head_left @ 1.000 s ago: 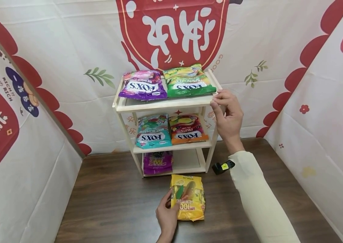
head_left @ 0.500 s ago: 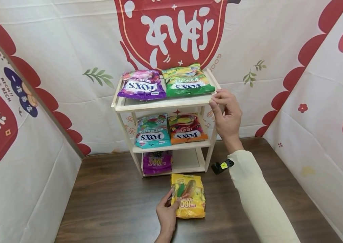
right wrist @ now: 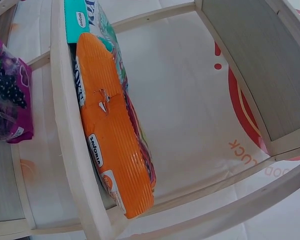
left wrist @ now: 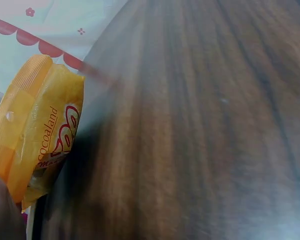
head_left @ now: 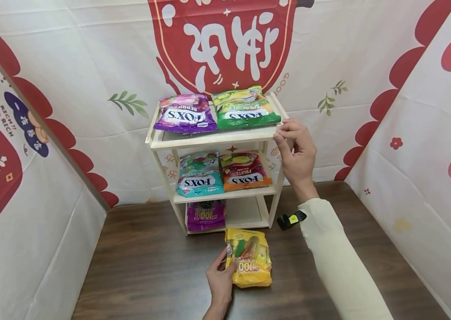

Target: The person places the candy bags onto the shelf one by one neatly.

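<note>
My left hand (head_left: 220, 280) grips a yellow candy bag (head_left: 250, 260) by its left edge, thumb on the front, just before the rack's bottom shelf. In the left wrist view the candy bag (left wrist: 55, 125) stands tilted over the wood surface, with part of a finger at the lower left. My right hand (head_left: 299, 153) holds the front right corner of the wooden rack's (head_left: 213, 141) top board between thumb and fingers. Beside the bare right part of the bottom shelf lies a purple candy bag (head_left: 206, 215).
The top board bears a purple Berries bag (head_left: 185, 114) and a green Spring Tea bag (head_left: 245, 108). On the middle shelf lie a teal Mint Blossom bag (head_left: 200, 174) and an orange-red Fruits bag (head_left: 245, 170). Printed cloth (head_left: 89, 66) encloses the table (head_left: 149, 266).
My left hand has shifted the yellow bag slightly right, and its near end shows a little higher. My right hand keeps its hold on the rack. The head view has moved slightly.
</note>
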Demonstrator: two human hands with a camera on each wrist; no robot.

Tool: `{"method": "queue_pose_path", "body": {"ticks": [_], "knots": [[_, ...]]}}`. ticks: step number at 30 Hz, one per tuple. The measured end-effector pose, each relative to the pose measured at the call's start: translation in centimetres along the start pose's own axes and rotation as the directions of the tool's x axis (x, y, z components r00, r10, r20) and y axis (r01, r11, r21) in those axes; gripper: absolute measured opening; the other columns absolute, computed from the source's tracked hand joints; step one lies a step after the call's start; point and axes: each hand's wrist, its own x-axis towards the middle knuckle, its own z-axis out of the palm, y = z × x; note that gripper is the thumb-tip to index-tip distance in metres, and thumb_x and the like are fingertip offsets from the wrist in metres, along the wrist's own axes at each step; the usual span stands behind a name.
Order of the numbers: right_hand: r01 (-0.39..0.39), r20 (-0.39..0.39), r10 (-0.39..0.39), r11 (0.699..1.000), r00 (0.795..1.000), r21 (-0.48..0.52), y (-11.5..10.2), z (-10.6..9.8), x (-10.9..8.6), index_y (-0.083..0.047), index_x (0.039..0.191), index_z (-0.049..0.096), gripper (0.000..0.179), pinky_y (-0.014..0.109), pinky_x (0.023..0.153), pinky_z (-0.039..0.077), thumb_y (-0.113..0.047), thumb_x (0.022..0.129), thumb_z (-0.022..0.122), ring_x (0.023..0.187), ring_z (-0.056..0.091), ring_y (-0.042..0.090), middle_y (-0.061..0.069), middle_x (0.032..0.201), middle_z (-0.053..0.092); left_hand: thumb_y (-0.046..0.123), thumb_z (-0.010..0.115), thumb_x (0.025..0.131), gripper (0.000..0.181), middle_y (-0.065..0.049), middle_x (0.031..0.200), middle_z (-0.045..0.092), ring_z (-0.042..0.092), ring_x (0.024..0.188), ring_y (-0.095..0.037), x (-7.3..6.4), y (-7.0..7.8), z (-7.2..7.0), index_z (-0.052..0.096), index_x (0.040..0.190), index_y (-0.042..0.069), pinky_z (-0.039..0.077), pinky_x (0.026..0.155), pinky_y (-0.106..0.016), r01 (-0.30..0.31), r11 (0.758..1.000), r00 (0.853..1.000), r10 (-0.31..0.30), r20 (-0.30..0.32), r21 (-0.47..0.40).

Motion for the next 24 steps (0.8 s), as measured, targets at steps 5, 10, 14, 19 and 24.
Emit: {"method": "queue_pose_path", "body": {"ticks": [5,10,14,19,24], "knots": [[-0.003,0.001,0.003,1.0,1.0,0.004,0.0,0.1,-0.1,0.016,0.092,0.059,0.008,0.044,0.1,0.045,0.016,0.084,0.061,0.112,0.05,0.041,0.034,0.103,0.054,-0.003,0.079,0.073,0.048,-0.018,0.107,0.065,0.065,0.08,-0.022,0.3,0.9,0.6,0.066,0.119,0.001,0.058,0.062,-0.03,-0.041,0.999,0.999,0.042,0.012,-0.028],[0.002,0.002,-0.002,1.0,1.0,-0.01,0.0,0.0,-0.1,0.016,0.092,0.058,0.008,0.044,0.1,0.045,0.016,0.084,0.06,0.113,0.051,0.04,0.034,0.103,0.054,-0.003,0.078,0.073,0.047,-0.015,0.105,0.066,0.063,0.082,-0.024,1.0,1.6,1.2,0.067,0.118,0.004,0.058,0.064,-0.03,-0.06,0.997,0.998,0.062,0.023,-0.048],[0.001,0.0,-0.001,1.0,1.0,-0.015,0.0,0.0,0.0,0.016,0.091,0.058,0.008,0.044,0.1,0.045,0.016,0.084,0.06,0.113,0.051,0.039,0.034,0.102,0.055,-0.006,0.077,0.073,0.048,-0.017,0.105,0.066,0.063,0.081,-0.024,1.5,1.9,1.5,0.067,0.118,0.005,0.058,0.064,-0.03,-0.078,0.994,0.996,0.08,0.03,-0.075],[0.001,-0.005,-0.001,1.0,1.0,-0.013,0.0,0.0,0.0,0.016,0.091,0.059,0.007,0.044,0.1,0.045,0.016,0.084,0.06,0.112,0.051,0.039,0.033,0.102,0.055,-0.006,0.076,0.074,0.046,-0.02,0.107,0.066,0.064,0.08,-0.023,2.1,2.3,1.9,0.067,0.118,0.004,0.058,0.063,-0.029,-0.119,0.987,0.991,0.125,0.05,-0.103],[0.006,-0.008,-0.006,1.0,1.0,-0.005,0.2,0.1,0.0,0.016,0.091,0.059,0.007,0.044,0.099,0.045,0.014,0.085,0.061,0.112,0.052,0.038,0.033,0.101,0.055,-0.008,0.074,0.077,0.043,-0.022,0.114,0.063,0.063,0.083,-0.023,2.5,3.3,2.5,0.066,0.119,0.0,0.058,0.065,-0.028,-0.146,0.979,0.983,0.16,0.087,-0.145]]}}
